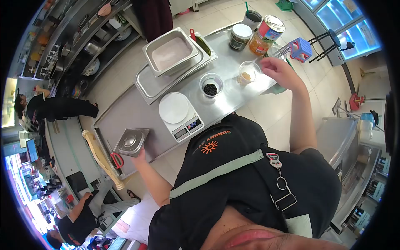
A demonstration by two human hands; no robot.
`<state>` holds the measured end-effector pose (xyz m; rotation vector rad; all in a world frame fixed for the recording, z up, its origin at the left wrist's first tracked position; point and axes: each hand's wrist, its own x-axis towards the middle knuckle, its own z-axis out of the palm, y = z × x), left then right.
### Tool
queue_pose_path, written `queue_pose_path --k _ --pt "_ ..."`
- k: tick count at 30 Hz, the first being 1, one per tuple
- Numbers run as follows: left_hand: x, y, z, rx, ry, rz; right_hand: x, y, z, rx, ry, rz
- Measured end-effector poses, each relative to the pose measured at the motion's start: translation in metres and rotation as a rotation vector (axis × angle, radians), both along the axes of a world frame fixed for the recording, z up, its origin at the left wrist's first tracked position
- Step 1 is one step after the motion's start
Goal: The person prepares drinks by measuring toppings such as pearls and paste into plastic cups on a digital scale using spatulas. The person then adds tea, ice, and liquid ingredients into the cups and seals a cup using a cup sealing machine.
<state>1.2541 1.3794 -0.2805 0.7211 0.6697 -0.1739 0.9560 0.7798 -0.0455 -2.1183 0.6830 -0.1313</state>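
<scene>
My left hand grips the near edge of a rectangular steel pan lid, tilted over the left end of the steel table. My right hand is raised over the right end, its fingers loosely bent and apart, with nothing visible in them. Just left of its fingertips stands a clear plastic cup with pale yellowish bits inside. Another clear cup holds dark, glossy pieces. Between that cup and my left hand sits a white kitchen scale with a round platform. Red-handled scissors lie beside the lid.
A deep steel pan rests on steel trays at the table's far side. Along the far right are a dark-lidded jar, a large tin and a blue basket. Other people stand at the left.
</scene>
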Motion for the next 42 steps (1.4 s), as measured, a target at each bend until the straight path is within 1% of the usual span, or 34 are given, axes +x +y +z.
queue_pose_path --k 1,2,3,5,6,7,8,9,10,11,13,14,16,17,19,20,22,23,24,25,26,27,29,32,35,36,37,39,40,42 --pt "-0.001 0.000 -0.006 0.060 0.087 0.075 0.009 -0.002 0.002 0.024 -0.039 0.017" --pt "-0.004 0.001 -0.011 0.123 0.091 0.100 0.014 -0.004 0.003 0.021 -0.035 0.006" --pt "-0.005 0.008 -0.021 0.124 0.099 0.087 0.017 -0.005 0.001 0.055 -0.053 0.010" --pt "0.002 0.025 -0.039 0.162 -0.040 0.107 0.009 -0.014 -0.007 0.093 -0.071 0.007" --pt "0.008 0.036 -0.045 0.112 -0.028 0.095 0.002 -0.023 -0.016 -0.011 0.083 -0.001" --pt "0.001 0.030 -0.036 0.118 -0.028 0.098 -0.006 -0.032 -0.029 -0.112 0.239 -0.003" --pt "-0.015 0.019 -0.016 0.085 -0.114 0.071 -0.018 -0.048 -0.051 -0.107 0.435 0.062" --pt "-0.032 0.004 0.010 0.053 -0.200 0.049 -0.023 -0.048 -0.071 -0.101 0.436 0.078" --pt "-0.039 -0.009 0.030 0.023 -0.133 0.065 -0.029 -0.045 -0.092 -0.112 0.409 0.078" --pt "-0.042 -0.015 0.041 0.032 -0.131 0.074 -0.032 -0.042 -0.114 -0.123 0.382 0.074" --pt "-0.048 -0.025 0.054 0.083 -0.041 0.053 -0.024 -0.033 -0.167 -0.026 0.022 0.040" --pt "-0.049 -0.031 0.057 0.088 -0.041 0.061 -0.017 -0.027 -0.173 -0.021 0.022 0.047" --pt "-0.051 -0.038 0.062 0.441 0.048 0.005 0.000 -0.011 -0.180 -0.068 -0.094 -0.026" --pt "-0.053 -0.041 0.063 0.447 0.047 0.003 0.005 -0.013 -0.187 -0.062 -0.095 -0.029" --pt "-0.054 -0.046 0.057 1.198 0.034 -0.077 0.015 -0.024 -0.196 0.161 -0.154 0.009" --pt "-0.055 -0.055 0.050 1.203 0.023 -0.091 0.014 -0.028 -0.197 0.164 -0.157 -0.008" --pt "-0.072 -0.084 0.034 1.716 -0.388 -0.211 0.018 -0.035 -0.177 0.576 -0.075 0.024" --pt "-0.081 -0.108 0.037 1.621 -0.475 -0.388 0.018 -0.035 -0.161 0.577 -0.079 0.015" --pt "-0.090 -0.137 0.040 1.517 -0.555 -0.560 0.016 -0.034 -0.143 0.565 -0.067 0.060" --pt "-0.096 -0.157 0.035 1.461 -0.513 -0.640 0.015 -0.033 -0.131 0.556 -0.053 0.106" --pt "-0.102 -0.174 0.030 1.404 -0.469 -0.718 0.014 -0.033 -0.125 0.561 -0.053 0.101" --pt "-0.107 -0.187 0.030 1.407 -0.471 -0.725 0.013 -0.035 -0.122 0.617 -0.084 0.121" --pt "-0.115 -0.207 0.032 1.558 -0.637 -0.765 0.009 -0.036 -0.115 0.676 -0.115 0.137" --pt "-0.118 -0.220 0.028 1.589 -0.684 -0.779 0.008 -0.036 -0.101 0.726 -0.165 0.209" --pt "-0.125 -0.239 0.036 1.628 -0.688 -0.841 0.005 -0.034 -0.089 0.774 -0.191 0.250" --pt "-0.125 -0.241 0.034 1.689 -0.678 -0.851 0.005 -0.035 -0.088 0.789 -0.218 0.257" --pt "-0.128 -0.250 0.044 1.691 -0.679 -0.854 0.004 -0.035 -0.087 0.803 -0.245 0.264" --pt "-0.139 -0.269 0.064 1.972 -0.650 -0.801 0.003 -0.036 -0.085 0.816 -0.254 0.263" --pt "-0.142 -0.279 0.067 1.972 -0.654 -0.801 0.002 -0.036 -0.085 0.827 -0.259 0.266" --pt "-0.145 -0.302 0.068 1.181 -0.815 -0.904 0.002 -0.038 -0.084 0.828 -0.259 0.287"
